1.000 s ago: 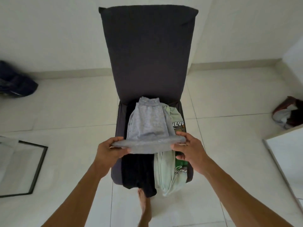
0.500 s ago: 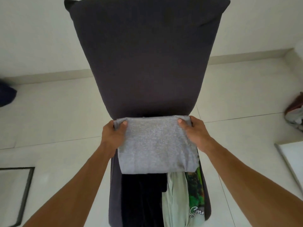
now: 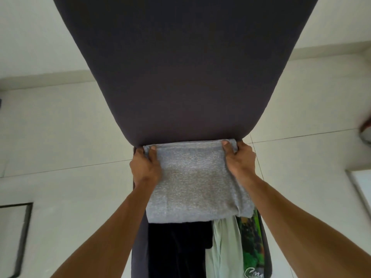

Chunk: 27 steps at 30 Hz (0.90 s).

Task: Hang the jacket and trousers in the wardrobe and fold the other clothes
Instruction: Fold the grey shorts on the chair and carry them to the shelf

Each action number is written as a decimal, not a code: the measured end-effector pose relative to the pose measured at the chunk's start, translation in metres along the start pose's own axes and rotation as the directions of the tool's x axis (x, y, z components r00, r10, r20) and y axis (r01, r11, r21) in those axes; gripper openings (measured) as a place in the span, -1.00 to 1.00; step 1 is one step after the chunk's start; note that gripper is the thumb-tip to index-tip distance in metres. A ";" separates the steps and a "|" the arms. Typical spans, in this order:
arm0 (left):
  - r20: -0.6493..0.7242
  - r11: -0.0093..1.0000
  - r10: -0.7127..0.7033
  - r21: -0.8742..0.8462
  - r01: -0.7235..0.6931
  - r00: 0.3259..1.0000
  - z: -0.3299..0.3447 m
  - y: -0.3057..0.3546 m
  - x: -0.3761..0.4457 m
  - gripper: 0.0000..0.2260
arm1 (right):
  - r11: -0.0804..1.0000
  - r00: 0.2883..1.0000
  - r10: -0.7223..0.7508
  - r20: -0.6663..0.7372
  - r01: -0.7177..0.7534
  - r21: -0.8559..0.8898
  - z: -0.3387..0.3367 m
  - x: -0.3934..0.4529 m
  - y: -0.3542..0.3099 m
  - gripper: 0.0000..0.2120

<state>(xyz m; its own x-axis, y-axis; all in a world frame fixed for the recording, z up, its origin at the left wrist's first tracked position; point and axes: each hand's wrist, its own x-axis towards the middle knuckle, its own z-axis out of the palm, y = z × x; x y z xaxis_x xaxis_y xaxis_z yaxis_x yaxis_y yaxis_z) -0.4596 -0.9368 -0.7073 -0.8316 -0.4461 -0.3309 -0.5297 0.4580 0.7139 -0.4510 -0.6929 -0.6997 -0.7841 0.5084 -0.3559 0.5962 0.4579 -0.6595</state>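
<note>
Grey garment [image 3: 197, 179] lay folded on the chair seat against the backrest [image 3: 184, 67]. Left hand [image 3: 145, 167] gripped its far-left corner, right hand [image 3: 239, 161] its far-right corner, probably squaring the fold over the black [image 3: 178, 249] and green clothes [image 3: 226, 247].

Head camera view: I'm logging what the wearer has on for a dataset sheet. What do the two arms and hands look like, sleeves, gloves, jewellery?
Both forearms are bare as far as the frame shows, with no sleeve edge in view. The left hand and right hand wear no gloves. No watch, bracelet or ring is visible on either wrist or on the fingers that show. No markings or cables appear.
</note>
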 end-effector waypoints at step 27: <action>0.223 0.770 0.325 0.502 -0.394 0.919 0.027 -0.095 -0.040 -0.41 | 0.664 0.880 -0.380 0.284 0.474 -0.579 0.042 -0.054 0.083 -0.41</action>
<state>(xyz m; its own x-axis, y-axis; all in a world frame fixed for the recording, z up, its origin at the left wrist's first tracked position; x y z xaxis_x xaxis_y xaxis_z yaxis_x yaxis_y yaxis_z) -0.3801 -0.9418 -0.7784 -0.9736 -0.0897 -0.2101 -0.1642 0.9142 0.3706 -0.3667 -0.7130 -0.7634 -0.9659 0.0663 -0.2504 0.1242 0.9668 -0.2232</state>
